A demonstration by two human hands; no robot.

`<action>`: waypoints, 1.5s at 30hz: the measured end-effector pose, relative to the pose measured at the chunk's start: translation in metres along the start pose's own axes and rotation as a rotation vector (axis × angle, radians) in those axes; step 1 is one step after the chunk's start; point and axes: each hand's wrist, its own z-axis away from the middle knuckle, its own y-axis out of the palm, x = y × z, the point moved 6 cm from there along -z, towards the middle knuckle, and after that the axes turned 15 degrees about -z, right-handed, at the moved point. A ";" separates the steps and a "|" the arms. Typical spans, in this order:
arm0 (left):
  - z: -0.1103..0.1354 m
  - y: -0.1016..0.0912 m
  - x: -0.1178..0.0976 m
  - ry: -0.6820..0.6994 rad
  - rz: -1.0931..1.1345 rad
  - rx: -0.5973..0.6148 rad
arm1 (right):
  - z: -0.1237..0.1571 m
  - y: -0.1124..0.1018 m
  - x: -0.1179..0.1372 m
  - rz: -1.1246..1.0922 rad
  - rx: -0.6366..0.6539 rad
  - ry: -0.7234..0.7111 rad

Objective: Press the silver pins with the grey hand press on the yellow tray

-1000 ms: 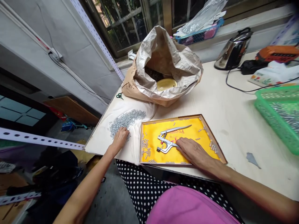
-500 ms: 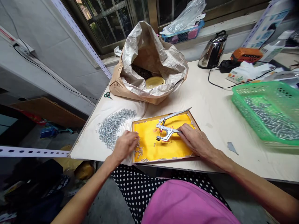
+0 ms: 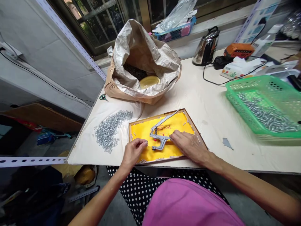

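My right hand [image 3: 188,144] grips one handle of a grey metal spring clamp [image 3: 162,138] with a curved jaw, a black tip and a long straight arm. The clamp is over a shallow tray [image 3: 196,130] with a yellow lining [image 3: 138,128]. My left hand [image 3: 134,150] is at the tray's left side, thumb and fingertips pinched together near the jaw. A tiny pale bit shows at those fingertips, too small to name. A few small metal pins [image 3: 142,161] lie in the tray's near left corner, partly behind my left hand. Left of the tray is a pile of similar pins [image 3: 109,131] on white cloth.
A large open woven sack [image 3: 143,91] stands behind the tray, with a yellow bowl [image 3: 150,82] inside. Green scissors [image 3: 103,97] lie to its left. On the right are a green basket [image 3: 258,131] of metal pins, a kettle [image 3: 206,47] and a torn grey scrap [image 3: 227,143].
My left hand has moved from the pins at the tray's left edge toward the clamp's jaw, fingers pinched. The clamp has tilted and come lower in my right hand. The view has shifted slightly.
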 end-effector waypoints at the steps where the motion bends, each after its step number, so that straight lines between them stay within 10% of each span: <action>1: 0.001 0.008 0.001 -0.058 0.066 0.018 | 0.000 0.002 0.004 0.005 0.010 -0.017; 6: 0.009 0.037 0.004 -0.163 0.113 0.008 | 0.000 0.013 0.016 0.045 0.038 -0.072; 19: 0.003 0.035 -0.010 -0.166 -0.159 0.063 | -0.002 0.026 0.005 -0.015 0.061 -0.019; 32: -0.016 0.046 0.000 -0.228 -0.209 0.476 | -0.016 0.026 -0.008 -0.063 0.219 0.088; 45: -0.012 0.050 0.010 -0.241 -0.184 0.429 | -0.058 0.016 -0.052 -0.040 0.335 -0.014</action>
